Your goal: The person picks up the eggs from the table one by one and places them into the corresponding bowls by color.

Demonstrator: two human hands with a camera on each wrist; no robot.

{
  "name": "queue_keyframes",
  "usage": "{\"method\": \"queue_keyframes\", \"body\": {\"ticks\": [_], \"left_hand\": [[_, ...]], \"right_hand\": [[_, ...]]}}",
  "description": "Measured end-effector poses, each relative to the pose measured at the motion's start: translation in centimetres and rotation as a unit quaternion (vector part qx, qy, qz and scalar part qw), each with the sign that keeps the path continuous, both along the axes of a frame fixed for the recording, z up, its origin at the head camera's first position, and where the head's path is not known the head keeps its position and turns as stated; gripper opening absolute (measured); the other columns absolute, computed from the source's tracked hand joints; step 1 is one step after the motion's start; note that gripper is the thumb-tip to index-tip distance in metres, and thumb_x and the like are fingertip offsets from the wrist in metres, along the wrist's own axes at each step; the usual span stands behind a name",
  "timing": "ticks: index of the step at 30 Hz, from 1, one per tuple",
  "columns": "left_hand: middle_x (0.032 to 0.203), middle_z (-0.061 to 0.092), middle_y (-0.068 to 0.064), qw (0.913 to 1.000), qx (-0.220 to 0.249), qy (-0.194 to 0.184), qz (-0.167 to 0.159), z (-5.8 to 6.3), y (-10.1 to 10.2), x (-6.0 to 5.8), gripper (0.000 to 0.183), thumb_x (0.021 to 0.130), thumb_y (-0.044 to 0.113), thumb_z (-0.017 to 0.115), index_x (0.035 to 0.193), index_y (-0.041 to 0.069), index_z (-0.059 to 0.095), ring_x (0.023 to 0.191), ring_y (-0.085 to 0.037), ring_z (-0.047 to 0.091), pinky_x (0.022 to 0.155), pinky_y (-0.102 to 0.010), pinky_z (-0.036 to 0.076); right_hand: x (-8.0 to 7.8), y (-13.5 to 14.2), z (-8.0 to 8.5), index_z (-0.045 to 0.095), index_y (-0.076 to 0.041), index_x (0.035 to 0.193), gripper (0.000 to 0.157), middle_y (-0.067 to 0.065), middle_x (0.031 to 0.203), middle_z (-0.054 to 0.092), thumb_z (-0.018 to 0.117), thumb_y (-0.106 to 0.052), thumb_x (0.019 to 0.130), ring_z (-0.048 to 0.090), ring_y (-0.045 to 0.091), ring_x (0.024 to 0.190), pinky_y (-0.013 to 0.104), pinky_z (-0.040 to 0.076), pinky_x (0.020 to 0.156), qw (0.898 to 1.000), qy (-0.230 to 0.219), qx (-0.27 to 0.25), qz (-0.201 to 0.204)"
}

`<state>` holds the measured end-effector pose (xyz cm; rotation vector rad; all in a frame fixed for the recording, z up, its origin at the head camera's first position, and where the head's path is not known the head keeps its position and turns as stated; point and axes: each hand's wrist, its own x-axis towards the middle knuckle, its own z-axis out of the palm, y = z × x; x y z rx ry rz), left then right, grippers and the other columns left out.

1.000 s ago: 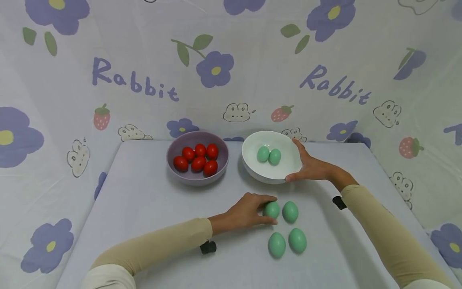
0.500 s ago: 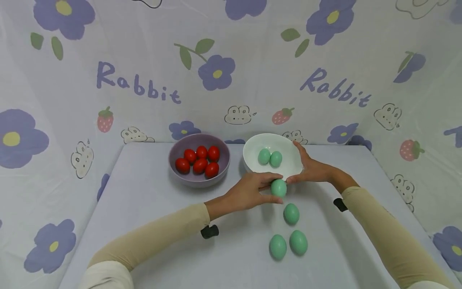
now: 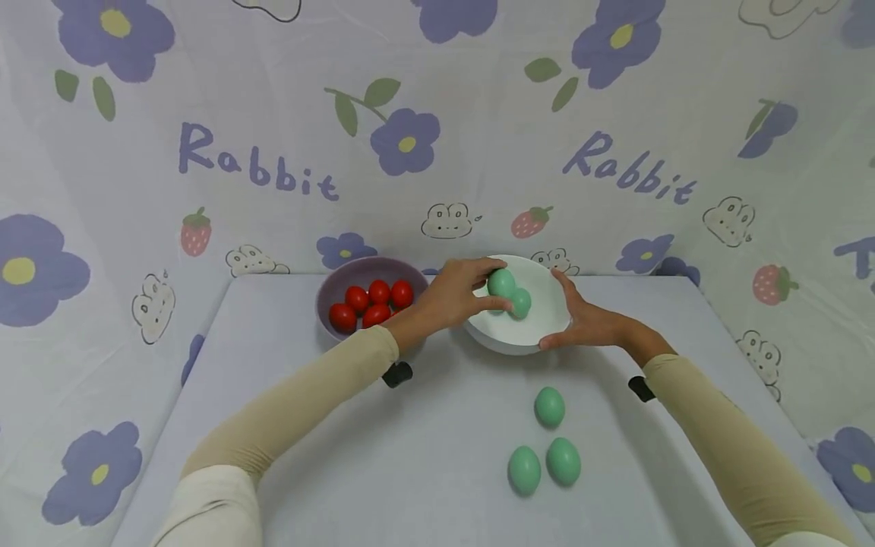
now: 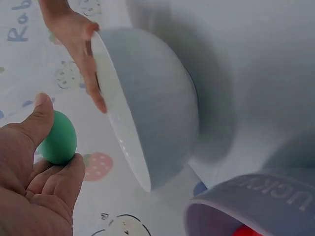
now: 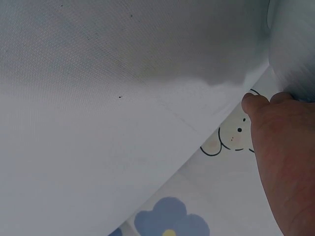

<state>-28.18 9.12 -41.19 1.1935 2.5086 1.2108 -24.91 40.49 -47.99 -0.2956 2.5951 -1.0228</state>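
Between thumb and fingers my left hand (image 3: 458, 292) pinches a green egg (image 3: 502, 282), over the left part of the white bowl (image 3: 547, 308). In the left wrist view this egg (image 4: 60, 138) shows above the bowl's opening. Inside the bowl another green egg (image 3: 521, 303) lies in plain sight, and one more is mostly hidden behind the held egg and the fingers. My right hand (image 3: 591, 320) grips the bowl's right side, thumb at the near rim and fingers at the far rim. The right wrist view catches that hand (image 5: 285, 157) against the bowl's outer wall (image 5: 295, 49).
Left of the white bowl stands a purple bowl (image 3: 369, 268) with several red eggs (image 3: 356, 298), partly covered by my left forearm. Three green eggs lie nearer on the table: one egg (image 3: 550, 407) behind a pair (image 3: 524, 471). A patterned cloth (image 3: 273, 220) hangs behind the table.
My left hand has picked up a green egg from the table and carried it away from me, up and over the white bowl. My right hand stays on the bowl.
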Motion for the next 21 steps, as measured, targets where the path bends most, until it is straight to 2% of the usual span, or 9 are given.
{"method": "queue_keyframes", "body": {"ticks": [4,8,11,16,21], "left_hand": [[0.149,0.063,-0.007,0.9978,-0.063,0.016,0.014,-0.2,0.7,-1.3,0.076,0.089,0.035,0.087,0.152,0.005,0.056,0.132,-0.022,0.063,0.111,-0.03,0.05],[0.143,0.067,-0.006,0.9888,-0.141,0.035,0.035,-1.1,1.4,-2.2,0.074,0.09,0.034,0.087,0.152,0.007,0.057,0.127,-0.022,0.061,0.111,-0.033,0.05],[0.135,0.07,-0.005,0.9775,-0.199,0.059,0.036,-2.1,2.0,-2.8,0.068,0.09,0.031,0.087,0.148,0.008,0.06,0.121,-0.022,0.062,0.108,-0.035,0.053],[0.114,0.073,-0.004,0.9584,-0.262,0.105,0.041,-3.0,3.2,-3.4,0.047,0.088,0.023,0.089,0.128,0.009,0.068,0.103,-0.021,0.067,0.093,-0.033,0.058],[0.115,0.072,-0.005,0.9361,-0.319,0.14,0.051,-3.4,4.3,-3.7,0.043,0.087,0.02,0.09,0.124,0.01,0.07,0.103,-0.023,0.067,0.091,-0.035,0.058]], "right_hand": [[0.1,0.2,0.1,-0.024,-0.022,0.165,0.141,0.022,0.174,-0.011,0.09,-0.037,0.084,0.008,0.05,0.159,0.073,0.018,0.122,1.0,-0.002,0.004,-0.006],[0.1,0.1,0.2,-0.024,-0.024,0.166,0.142,0.021,0.175,-0.01,0.091,-0.04,0.083,0.008,0.049,0.159,0.072,0.018,0.123,1.0,-0.004,0.002,-0.007],[0.1,0.2,0.3,-0.022,-0.025,0.166,0.142,0.021,0.175,-0.009,0.092,-0.04,0.082,0.008,0.049,0.159,0.072,0.017,0.123,1.0,-0.004,-0.001,-0.011],[0.1,0.3,0.3,-0.022,-0.026,0.166,0.143,0.02,0.175,-0.009,0.092,-0.041,0.081,0.007,0.049,0.16,0.072,0.018,0.123,1.0,-0.006,0.001,-0.013],[0.3,0.1,0.3,-0.022,-0.026,0.166,0.143,0.019,0.176,-0.01,0.092,-0.041,0.081,0.005,0.048,0.16,0.072,0.017,0.123,1.0,-0.012,0.001,-0.019]]}}
